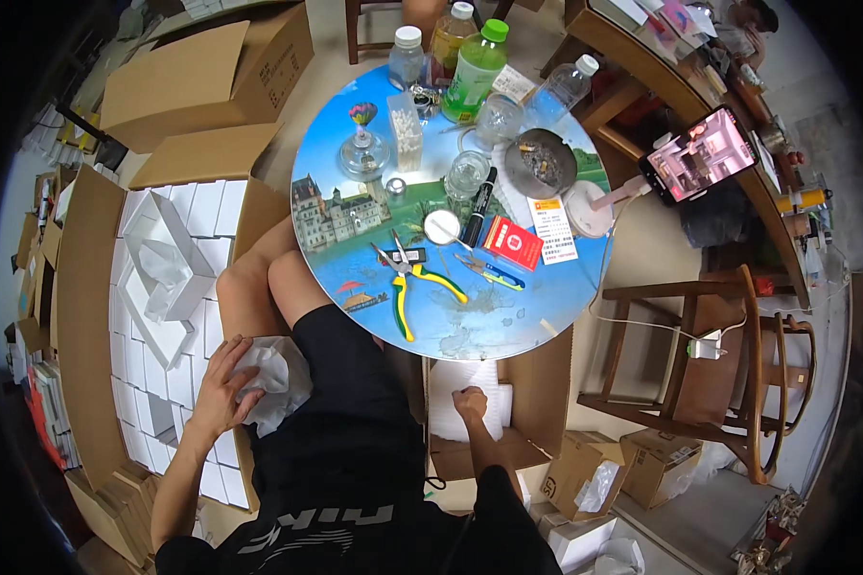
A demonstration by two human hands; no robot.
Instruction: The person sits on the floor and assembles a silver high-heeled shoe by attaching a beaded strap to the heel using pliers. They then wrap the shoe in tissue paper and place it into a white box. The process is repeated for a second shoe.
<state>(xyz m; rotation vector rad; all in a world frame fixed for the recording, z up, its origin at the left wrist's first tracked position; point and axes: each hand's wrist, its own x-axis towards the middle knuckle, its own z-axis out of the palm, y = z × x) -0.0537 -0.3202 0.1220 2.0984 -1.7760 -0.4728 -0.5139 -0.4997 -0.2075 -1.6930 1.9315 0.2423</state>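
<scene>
On my lap, my left hand [222, 391] grips the edge of a crumpled translucent plastic bag [283, 379], its fingers curled over it. Whether anything lies inside the bag cannot be made out. My right hand [470, 403] is closed, reaching down into an open cardboard box [542, 393] below the table's near edge. White foam sheets [451, 383] lie in that box under the hand; what the fingers hold is hidden. To my left, a big open carton [91, 287] is packed with small white boxes [187, 374]. An opened white box [168, 254] with a clear bag inside lies on top.
The round table [355, 297] bears pliers [414, 287], a black marker [479, 206], a red packet [513, 242], a metal ashtray [544, 161], and several bottles, one green [477, 72]. A phone [700, 158] stands at the right. Beyond it is a wooden chair [710, 355].
</scene>
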